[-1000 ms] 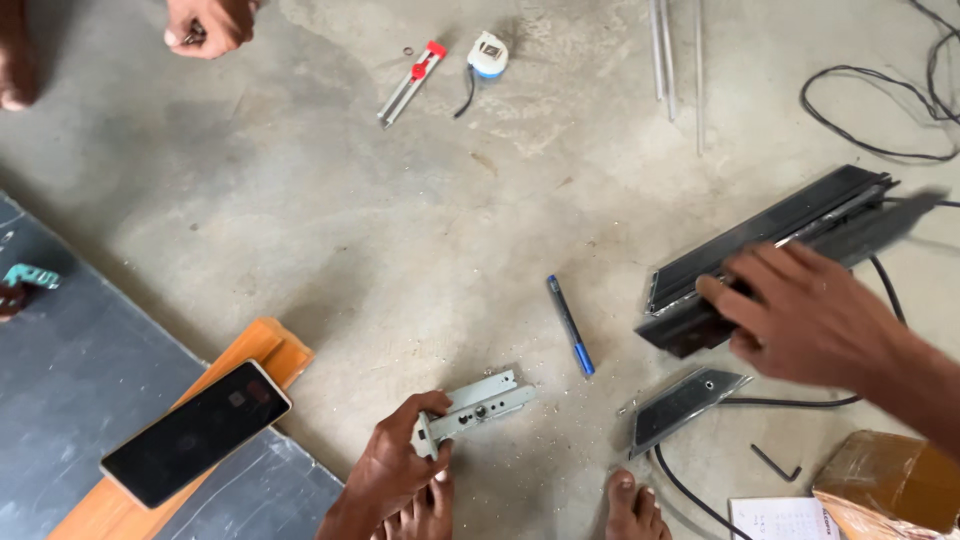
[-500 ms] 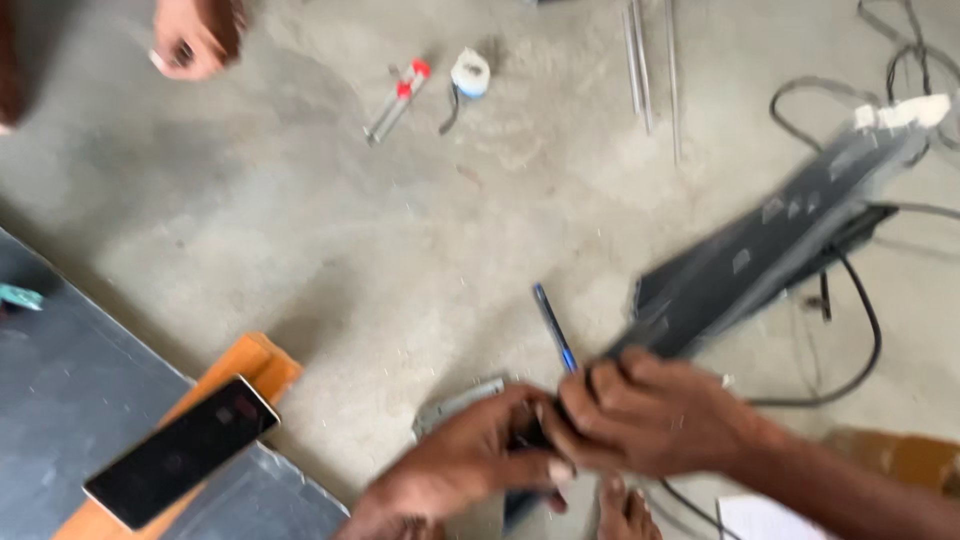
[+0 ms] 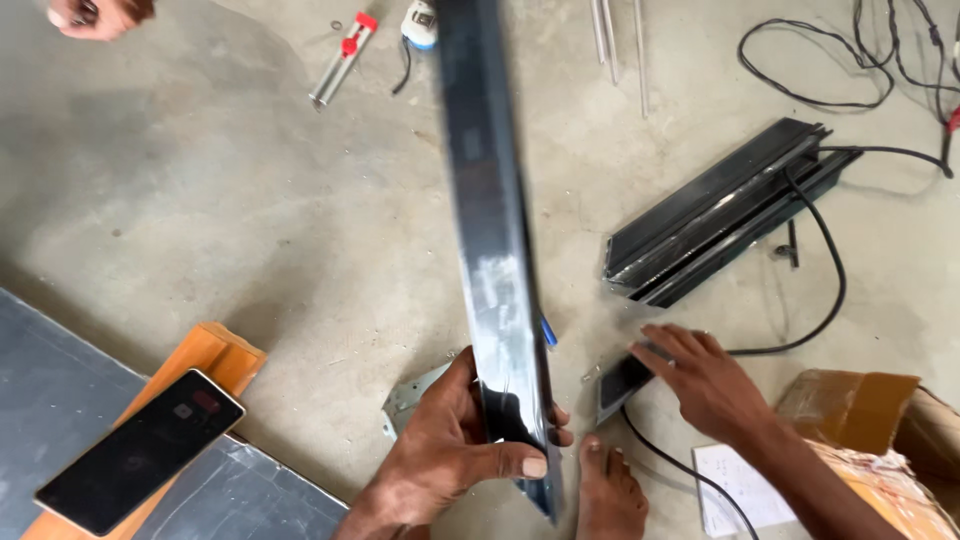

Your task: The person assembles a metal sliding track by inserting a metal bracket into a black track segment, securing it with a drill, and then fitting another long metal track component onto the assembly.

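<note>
My left hand (image 3: 455,445) grips the near end of a long dark metal channel strip (image 3: 490,220), which stands tilted up toward the camera and is blurred by motion. Under that hand a small grey metal bracket (image 3: 405,400) lies on the concrete floor. A blue pen (image 3: 547,333) shows just behind the strip. My right hand (image 3: 700,380) rests with spread fingers on a small flat black piece (image 3: 622,385) on the floor. One of my bare feet (image 3: 610,495) is between the two hands.
Other black channel strips (image 3: 720,215) and black cables (image 3: 830,290) lie at the right. A red-tipped tool (image 3: 342,60), a small white-and-blue object (image 3: 420,22) and thin rods (image 3: 615,40) lie at the top. A phone (image 3: 140,450) rests on an orange block (image 3: 215,355). Another person's hand (image 3: 95,15) is top left. A cardboard box (image 3: 870,420) sits right.
My left hand has lifted one long black strip off the pile and swung it upright toward the camera. My right hand let go and dropped onto the small black piece.
</note>
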